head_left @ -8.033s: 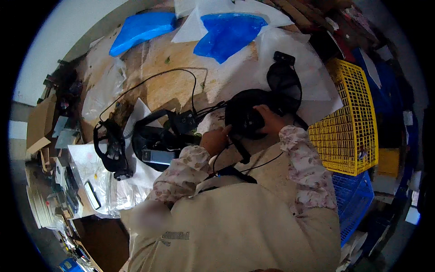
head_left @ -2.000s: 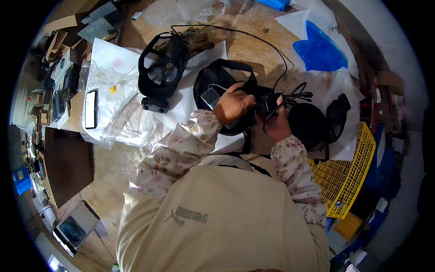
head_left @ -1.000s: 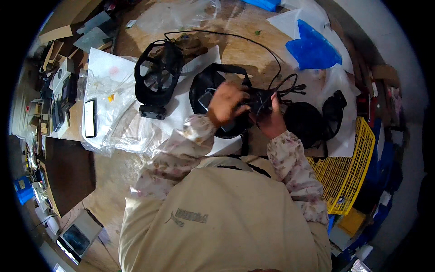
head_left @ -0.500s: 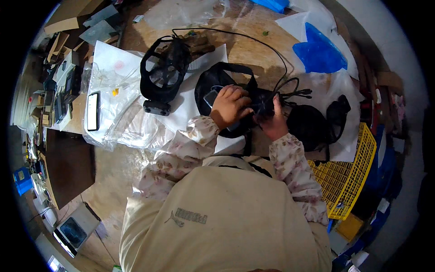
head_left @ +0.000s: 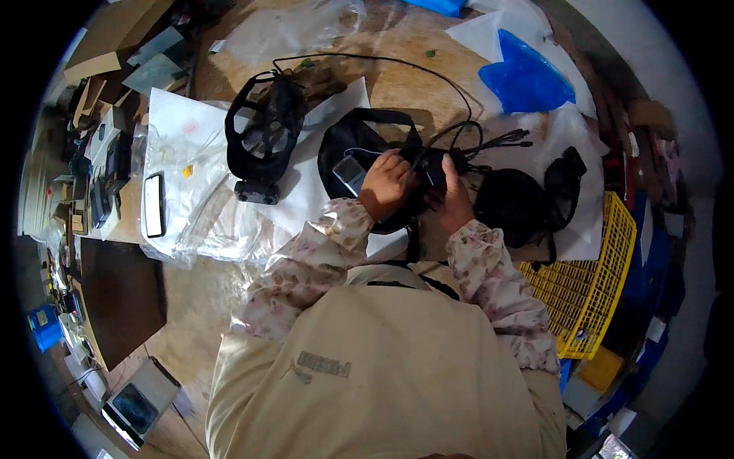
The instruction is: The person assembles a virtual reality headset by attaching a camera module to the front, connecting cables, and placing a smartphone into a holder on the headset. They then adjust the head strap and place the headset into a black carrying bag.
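My right hand [head_left: 454, 200] grips a small black box [head_left: 434, 168], its thumb up along the right side. Beside it, my left hand [head_left: 384, 187] has its fingers curled together against the box's left side; what they pinch is hidden. Under both hands lies a black fabric bag [head_left: 330, 149] with a strap loop at its far side. A grey rectangular device [head_left: 349, 173] with a thin pale cable rests on the bag, just left of my left hand. Black cables [head_left: 501, 143] run out beyond the box, bundled toward the right, and one long cable arcs to the far left.
Left of the bag is a black strapped headgear [head_left: 264, 134] with a small black module [head_left: 257, 193]. A phone [head_left: 154, 205] lies on clear plastic. Rightward are a black rounded pouch [head_left: 508, 206], black straps [head_left: 564, 187], a yellow basket [head_left: 604, 279] and blue plastic [head_left: 527, 76].
My left hand's fingers have drawn in, showing more of the grey device. The black box appears turned upward in my right hand. The whole view has shifted slightly.
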### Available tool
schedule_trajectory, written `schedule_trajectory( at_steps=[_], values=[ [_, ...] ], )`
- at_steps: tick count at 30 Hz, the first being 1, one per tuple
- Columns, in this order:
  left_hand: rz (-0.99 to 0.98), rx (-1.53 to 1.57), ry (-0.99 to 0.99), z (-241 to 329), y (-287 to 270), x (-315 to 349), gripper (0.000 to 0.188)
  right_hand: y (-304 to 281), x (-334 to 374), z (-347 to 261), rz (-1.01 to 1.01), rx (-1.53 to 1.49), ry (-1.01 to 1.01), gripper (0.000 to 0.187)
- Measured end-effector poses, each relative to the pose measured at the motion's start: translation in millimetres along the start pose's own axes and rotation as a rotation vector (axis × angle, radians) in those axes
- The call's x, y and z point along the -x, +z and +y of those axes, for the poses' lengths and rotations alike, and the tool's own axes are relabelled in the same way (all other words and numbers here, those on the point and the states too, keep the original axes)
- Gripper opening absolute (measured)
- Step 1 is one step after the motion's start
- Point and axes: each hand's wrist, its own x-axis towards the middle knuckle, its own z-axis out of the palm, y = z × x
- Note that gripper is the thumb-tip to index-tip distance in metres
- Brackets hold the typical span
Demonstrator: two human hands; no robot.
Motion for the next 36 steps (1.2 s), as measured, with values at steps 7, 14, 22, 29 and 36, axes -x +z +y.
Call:
schedule_trajectory(
  at_steps=[7, 14, 22, 29, 36],
  values=[
    [0.103, 0.086, -0.396, -8.8, -29.2, 12.4, 0.052, 0.8, 9.2, -9.7, 0.087, 0.015, -0.195, 0.055],
    [-0.198, 0.496, -1.256, -40.9, -34.6, 83.4, 0.095, -28.9, -15.4, 9.3, 0.022, 0.051, -0.39, 0.058],
    [-0.258, 0.27, -1.269, -53.2, 15.6, 61.5, 0.094, -25.2, -3.0, 25.3, 0.012, 0.067, -0.359, 0.064],
    [-0.08, 0.975, -1.11, -44.1, 8.6, 55.3, 0.058, -48.2, 20.4, 25.0, 0.034, -0.037, -0.385, 0.076],
    [-0.294, 1.214, -0.692, 8.6, -4.4, -21.4, 0.05, -155.2, 14.6, 16.4, 0.126, 0.364, -0.767, 0.099]
  ],
)
